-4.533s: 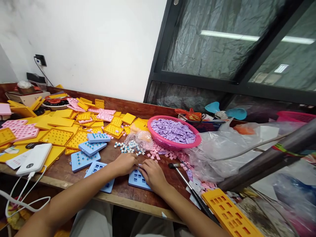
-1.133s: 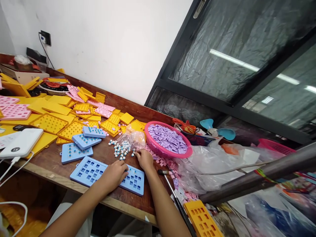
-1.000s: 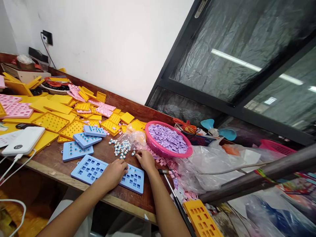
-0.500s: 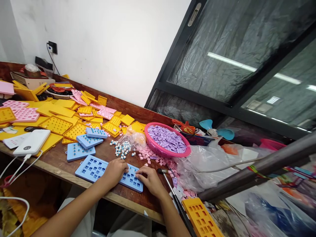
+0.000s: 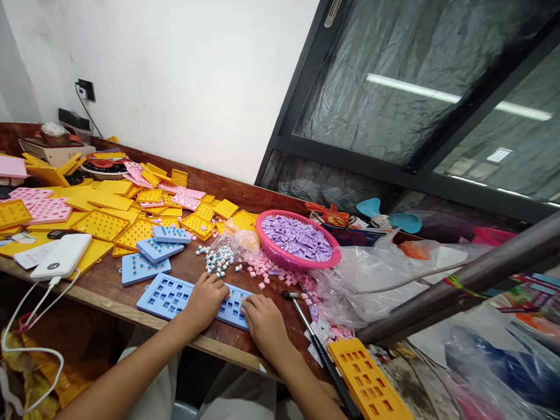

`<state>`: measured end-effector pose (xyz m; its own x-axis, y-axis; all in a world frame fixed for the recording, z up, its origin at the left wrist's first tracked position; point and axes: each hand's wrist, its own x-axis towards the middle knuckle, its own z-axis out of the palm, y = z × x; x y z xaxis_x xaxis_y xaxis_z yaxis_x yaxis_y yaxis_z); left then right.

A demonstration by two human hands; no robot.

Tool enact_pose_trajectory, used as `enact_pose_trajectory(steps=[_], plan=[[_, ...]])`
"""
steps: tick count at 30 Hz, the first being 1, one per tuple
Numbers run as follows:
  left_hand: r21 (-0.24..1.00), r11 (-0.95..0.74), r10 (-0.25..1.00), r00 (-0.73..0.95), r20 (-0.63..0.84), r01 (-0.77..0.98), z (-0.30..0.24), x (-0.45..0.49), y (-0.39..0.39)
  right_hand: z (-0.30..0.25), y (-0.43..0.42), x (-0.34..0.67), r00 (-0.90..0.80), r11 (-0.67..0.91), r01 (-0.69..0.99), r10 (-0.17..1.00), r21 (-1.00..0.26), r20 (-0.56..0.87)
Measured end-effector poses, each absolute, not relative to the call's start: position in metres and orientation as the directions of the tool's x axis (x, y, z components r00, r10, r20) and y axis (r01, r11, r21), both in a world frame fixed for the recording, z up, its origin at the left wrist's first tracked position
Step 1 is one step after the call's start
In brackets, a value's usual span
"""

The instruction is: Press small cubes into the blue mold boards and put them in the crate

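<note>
A blue board (image 5: 164,298) with rows of square cut-outs lies near the table's front edge. My left hand (image 5: 207,303) rests over its middle, fingers bent and close together; their tips are hidden, so I cannot see what they hold. At the board's right end my right hand (image 5: 263,322) is closed on its edge, with thumb and fingers on the surface. Just beyond the left fingers lies a loose pile of small white and blue pieces (image 5: 219,259). Several blue boards with small blue pieces (image 5: 145,268) are stacked to the left.
A pink basket (image 5: 263,248) of purple tiles stands behind, with pink tiles (image 5: 262,269) scattered beside it. A black-handled hammer (image 5: 321,350) and a yellow board (image 5: 366,379) lie to the right. Yellow boards (image 5: 98,224) and a white power bank (image 5: 62,256) fill the left.
My left hand has shifted a little up the board, towards the white and blue pieces. My right fingers have drawn closer to the board. The view has shifted slightly.
</note>
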<state>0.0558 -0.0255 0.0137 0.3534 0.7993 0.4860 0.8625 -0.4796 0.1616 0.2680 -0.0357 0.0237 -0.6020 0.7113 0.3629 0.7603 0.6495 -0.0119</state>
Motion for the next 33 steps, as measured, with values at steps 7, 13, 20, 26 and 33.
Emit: enact_pose_trajectory(steps=[7,13,20,26,33], plan=[[0.025,-0.473,0.796,0.415,0.440,0.880,0.015,0.060,-0.033,0.036,-0.047,0.270,-0.645,0.682,0.730,0.707,-0.037,0.291],[0.117,-0.461,0.821,0.372,0.433,0.880,0.015,0.057,-0.033,0.049,0.027,0.269,-0.486,0.558,0.748,0.829,-0.359,0.275],[0.058,-0.446,0.806,0.373,0.459,0.893,0.008,0.061,-0.028,0.037,0.084,0.234,-0.489,0.550,0.791,0.831,-0.266,0.265],[-0.073,-0.475,0.772,0.455,0.444,0.877,0.010,0.066,-0.033,0.028,0.091,0.244,-0.456,0.507,0.820,0.859,-0.264,0.235],[-0.190,-0.522,0.706,0.546,0.451,0.831,0.014,0.071,-0.058,0.041,0.089,0.271,-0.477,0.520,0.779,0.854,-0.349,0.209]])
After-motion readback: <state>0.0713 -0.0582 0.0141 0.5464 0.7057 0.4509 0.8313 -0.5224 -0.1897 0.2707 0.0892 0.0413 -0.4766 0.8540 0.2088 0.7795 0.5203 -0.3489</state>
